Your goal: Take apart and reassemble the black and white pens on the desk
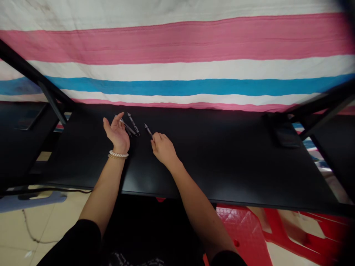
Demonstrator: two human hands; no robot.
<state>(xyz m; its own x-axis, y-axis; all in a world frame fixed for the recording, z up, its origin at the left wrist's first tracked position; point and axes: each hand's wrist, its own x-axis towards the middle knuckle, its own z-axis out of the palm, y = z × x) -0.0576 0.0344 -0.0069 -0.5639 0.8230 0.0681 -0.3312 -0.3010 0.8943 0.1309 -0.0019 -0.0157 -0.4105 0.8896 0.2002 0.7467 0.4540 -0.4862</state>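
Over the black table (222,155), my left hand (118,136) is turned partly palm up, with its fingers apart and nothing held in it. A few pens lie beside and partly behind it; one pen (133,123) rests just to its right, and another (129,128) is partly covered by the fingers. My right hand (164,148) has its fingers closed round the lower end of a pen (148,130), whose other end points up and left. White and beige bands (118,154) circle my left wrist.
A dark phone-like object (285,135) lies at the table's right end, near a black metal frame. Another flat dark object (30,117) is at the far left. Striped cloth (177,44) hangs behind the table. Red plastic stools (244,232) stand below at the right.
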